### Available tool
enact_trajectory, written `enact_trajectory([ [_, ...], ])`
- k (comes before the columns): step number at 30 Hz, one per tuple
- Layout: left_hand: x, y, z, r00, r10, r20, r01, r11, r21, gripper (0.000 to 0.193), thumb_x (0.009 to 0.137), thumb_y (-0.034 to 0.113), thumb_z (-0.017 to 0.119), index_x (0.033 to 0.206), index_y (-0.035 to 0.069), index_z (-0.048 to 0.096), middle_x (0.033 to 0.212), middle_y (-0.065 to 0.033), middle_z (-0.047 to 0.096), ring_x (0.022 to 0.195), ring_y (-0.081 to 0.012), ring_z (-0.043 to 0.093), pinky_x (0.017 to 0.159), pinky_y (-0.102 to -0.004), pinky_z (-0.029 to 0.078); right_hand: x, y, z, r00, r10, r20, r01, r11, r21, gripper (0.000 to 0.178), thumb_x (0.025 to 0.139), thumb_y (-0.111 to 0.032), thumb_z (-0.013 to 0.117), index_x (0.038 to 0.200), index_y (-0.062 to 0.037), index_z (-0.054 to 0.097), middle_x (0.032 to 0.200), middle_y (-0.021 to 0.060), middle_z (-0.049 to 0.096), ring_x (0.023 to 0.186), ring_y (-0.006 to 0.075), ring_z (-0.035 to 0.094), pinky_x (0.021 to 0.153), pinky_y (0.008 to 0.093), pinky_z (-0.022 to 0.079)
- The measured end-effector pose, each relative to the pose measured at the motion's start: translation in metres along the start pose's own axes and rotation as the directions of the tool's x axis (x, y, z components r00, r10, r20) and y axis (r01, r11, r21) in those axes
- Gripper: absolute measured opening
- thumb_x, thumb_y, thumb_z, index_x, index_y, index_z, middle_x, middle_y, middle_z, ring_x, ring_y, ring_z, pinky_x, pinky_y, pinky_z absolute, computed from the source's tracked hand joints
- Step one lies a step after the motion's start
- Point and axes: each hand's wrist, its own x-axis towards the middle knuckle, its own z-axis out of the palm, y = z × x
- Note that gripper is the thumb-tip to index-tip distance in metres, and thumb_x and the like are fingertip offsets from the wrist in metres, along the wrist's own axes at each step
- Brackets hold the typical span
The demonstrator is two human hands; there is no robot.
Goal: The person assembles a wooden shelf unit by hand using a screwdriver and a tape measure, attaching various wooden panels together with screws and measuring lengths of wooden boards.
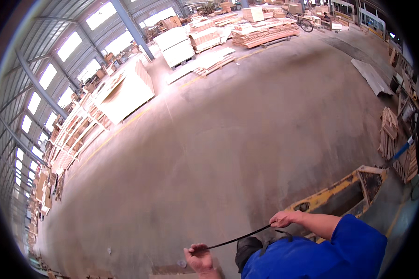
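Note:
A thin black strap (239, 238) stretches in a slight sag between my two hands, low in the head view. My left hand (200, 258) grips its left end, with the fingers curled and the palm turned up. The other end is pinched in my right hand (285, 218), which is farther out and to the right. Beneath the strap, close to my blue shirt (307, 255), is a dark rounded thing (247, 251) that I cannot make out.
A worn yellow metal frame (330, 194) lies beside my right arm. Timber pieces (388, 135) and a grey sheet (371, 76) are at the right. Stacked boards (174, 46), a large pale panel stack (128, 90) and a bicycle (305, 24) stand farther off on the concrete floor (219, 135).

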Motion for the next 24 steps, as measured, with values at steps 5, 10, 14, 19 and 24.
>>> enact_trajectory([
  [5, 0.159, 0.048, 0.043, 0.993, 0.073, -0.098, -0.077, 0.996, -0.036, 0.043, 0.101, 0.034, 0.045, 0.064, 0.014, 0.057, 0.073, -0.0006, 0.068, 0.07, -0.0183, 0.065, 0.071, -0.0344, 0.056, 0.102, -0.033, -0.117, 0.998, 0.037, -0.042, -0.039, 0.998, -0.053, 0.043, 0.093, -0.039, 0.047, 0.117, -0.0077, 0.063, 0.114, 0.0177, 0.066, 0.108, 0.0358, 0.06, 0.092, 0.0429, 0.047],
  [10, 0.372, 0.154, 0.074, 0.981, 0.141, -0.136, -0.139, 0.99, 0.024, 0.039, 0.097, 0.031, 0.046, 0.067, 0.013, 0.062, 0.07, -0.0014, 0.067, 0.064, -0.0181, 0.064, 0.064, -0.0344, 0.055, 0.187, 0.034, -0.194, 0.975, 0.208, -0.075, -0.211, 0.977, -0.031, 0.043, 0.095, -0.042, 0.048, 0.121, -0.0102, 0.062, 0.118, 0.0156, 0.065, 0.112, 0.0341, 0.059, 0.095, 0.0425, 0.046],
  [14, 0.473, 0.194, 0.194, 0.976, 0.189, -0.11, -0.173, 0.975, 0.139, 0.039, 0.097, 0.033, 0.045, 0.071, 0.013, 0.065, 0.07, -0.001, 0.068, 0.064, -0.0181, 0.064, 0.063, -0.0343, 0.054, 0.206, 0.046, -0.282, 0.924, 0.38, -0.038, -0.376, 0.923, 0.077, 0.044, 0.094, -0.043, 0.051, 0.123, -0.0127, 0.063, 0.122, 0.0141, 0.065, 0.114, 0.0325, 0.058, 0.096, 0.0409, 0.045],
  [19, 0.613, 0.153, 0.337, 0.992, 0.077, 0.104, -0.096, 0.977, 0.189, 0.043, 0.103, 0.041, 0.042, 0.082, 0.013, 0.067, 0.078, -0.0009, 0.069, 0.073, -0.0199, 0.065, 0.07, -0.0374, 0.053, 0.26, 0.018, -0.37, 0.867, 0.488, -0.105, -0.446, 0.851, 0.276, 0.042, 0.095, -0.042, 0.051, 0.123, -0.0133, 0.064, 0.122, 0.0108, 0.066, 0.114, 0.029, 0.059, 0.098, 0.0378, 0.045],
  [24, 0.766, 0.048, 0.422, 0.981, -0.08, 0.174, 0.0, 0.908, 0.42, 0.033, 0.104, 0.033, 0.042, 0.098, 0.008, 0.064, 0.09, -0.0064, 0.066, 0.082, -0.0215, 0.061, 0.078, -0.0394, 0.051, 0.385, 0.01, -0.476, 0.882, 0.467, -0.064, -0.422, 0.842, 0.336, 0.041, 0.094, -0.041, 0.051, 0.118, -0.0114, 0.066, 0.116, 0.009, 0.068, 0.108, 0.0253, 0.062, 0.094, 0.0358, 0.047],
])
